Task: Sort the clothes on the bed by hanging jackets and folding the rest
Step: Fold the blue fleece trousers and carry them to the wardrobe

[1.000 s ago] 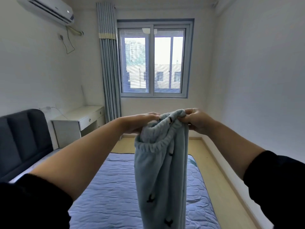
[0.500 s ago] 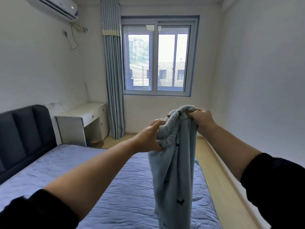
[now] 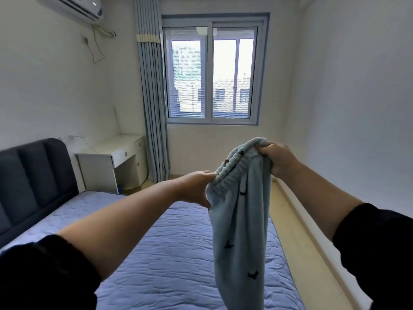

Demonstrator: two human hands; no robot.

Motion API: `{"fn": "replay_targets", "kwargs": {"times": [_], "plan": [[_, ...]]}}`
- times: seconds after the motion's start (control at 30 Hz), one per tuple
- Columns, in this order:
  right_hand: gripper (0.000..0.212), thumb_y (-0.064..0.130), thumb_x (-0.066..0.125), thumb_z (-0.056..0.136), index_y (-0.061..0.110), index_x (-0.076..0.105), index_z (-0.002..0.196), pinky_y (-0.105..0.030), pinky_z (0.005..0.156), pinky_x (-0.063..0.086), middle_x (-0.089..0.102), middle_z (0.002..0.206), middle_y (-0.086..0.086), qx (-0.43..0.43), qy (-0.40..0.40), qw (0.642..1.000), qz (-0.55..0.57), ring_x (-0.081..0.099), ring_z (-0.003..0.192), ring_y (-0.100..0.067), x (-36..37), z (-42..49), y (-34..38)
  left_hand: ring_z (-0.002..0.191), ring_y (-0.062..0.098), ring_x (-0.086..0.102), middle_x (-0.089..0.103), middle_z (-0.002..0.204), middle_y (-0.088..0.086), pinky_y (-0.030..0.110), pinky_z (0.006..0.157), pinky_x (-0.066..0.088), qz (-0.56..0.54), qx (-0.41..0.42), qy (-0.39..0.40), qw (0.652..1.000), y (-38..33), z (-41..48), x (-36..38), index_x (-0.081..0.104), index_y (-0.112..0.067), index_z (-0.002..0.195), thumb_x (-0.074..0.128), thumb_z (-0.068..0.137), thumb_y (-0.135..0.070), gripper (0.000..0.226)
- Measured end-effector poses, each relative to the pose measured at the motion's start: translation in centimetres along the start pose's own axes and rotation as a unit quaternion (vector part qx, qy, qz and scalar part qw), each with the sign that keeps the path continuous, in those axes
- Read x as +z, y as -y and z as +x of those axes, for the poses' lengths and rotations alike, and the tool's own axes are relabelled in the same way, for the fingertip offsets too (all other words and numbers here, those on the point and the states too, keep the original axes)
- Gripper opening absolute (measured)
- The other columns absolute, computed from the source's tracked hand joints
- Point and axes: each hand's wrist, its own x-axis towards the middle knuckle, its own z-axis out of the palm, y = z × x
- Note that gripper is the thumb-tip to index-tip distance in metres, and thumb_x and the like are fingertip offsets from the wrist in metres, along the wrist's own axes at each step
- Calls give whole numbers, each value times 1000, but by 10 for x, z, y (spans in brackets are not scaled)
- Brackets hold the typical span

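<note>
I hold a pair of pale blue fleece trousers with small dark motifs (image 3: 240,222) up in the air above the bed with the quilted lavender-blue cover (image 3: 169,253). My left hand (image 3: 196,186) grips the lower end of the gathered elastic waistband, fingers curled into the cloth; my right hand (image 3: 278,158) clutches the higher end, so the band slants up to the right. The legs hang straight down between my bare forearms. Beyond the bed stand a dark padded headboard (image 3: 31,177) and a white desk (image 3: 114,159).
</note>
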Motion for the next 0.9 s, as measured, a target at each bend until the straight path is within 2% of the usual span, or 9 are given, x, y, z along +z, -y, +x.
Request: {"fn": "replay_targets", "kwargs": {"times": [0.1,0.2,0.27,0.33,0.4,0.57,0.63,0.73,0.9], "plan": [[11,1,60,89,-2,64,98,-44,93,50,63,104,-21,1,1,1000,3,60,93,-29,2,-4,-3,96,20,61,67,109,3,30,88,49,-15,-33,-14,999,-1,-4,14,61,-10,116,78,73,-24,48],[7,0,59,89,-1,65,92,-41,86,53,65,94,-18,-12,32,999,-12,61,87,-29,-3,-7,-4,78,20,60,67,85,6,35,78,53,-40,-66,-14,997,-1,-5,14,65,-5,89,73,74,-17,21],[6,-3,60,86,-3,66,88,-35,77,50,63,85,-13,-57,65,985,-146,57,80,-23,-12,-8,1,72,17,54,60,75,6,38,79,53,-104,-95,-10,990,2,-3,0,63,-3,76,70,75,-8,9],[6,-6,60,81,-10,65,84,-31,68,42,56,76,-9,-105,99,932,-331,48,73,-19,-19,-8,10,76,19,57,60,80,7,41,86,53,-199,-118,-11,973,6,0,-21,65,0,82,68,76,-1,7],[5,-7,61,81,-5,65,78,-26,60,41,53,68,-6,-95,132,900,-404,46,67,-15,-24,-12,21,81,17,60,63,85,5,34,83,56,-283,-126,-7,951,8,1,-43,64,-5,87,68,78,3,13],[8,0,59,89,1,64,84,-17,57,50,65,67,2,-4,240,933,-267,61,64,-5,-31,-17,44,96,19,68,72,97,2,28,80,57,-461,-90,157,869,19,-1,-82,63,-9,100,71,72,1,30],[9,5,54,93,-1,61,92,-20,62,53,66,73,-1,17,252,953,-167,63,69,-9,-32,-19,46,100,22,67,71,99,2,36,85,56,-413,-83,140,896,22,-1,-90,64,-12,98,70,75,-3,26],[9,13,57,89,5,57,85,-22,64,51,60,75,-3,14,264,958,-108,57,70,-12,-31,-24,47,97,22,63,66,98,4,38,88,53,-339,-79,10,937,22,1,-98,64,-16,93,65,86,-6,12],[13,1,50,86,13,51,87,-21,59,43,50,86,-8,-54,200,953,-222,47,74,-15,-19,-36,45,91,19,61,63,90,1,35,85,51,-287,-64,-76,953,3,2,-102,64,-19,89,64,88,-18,2]]}}
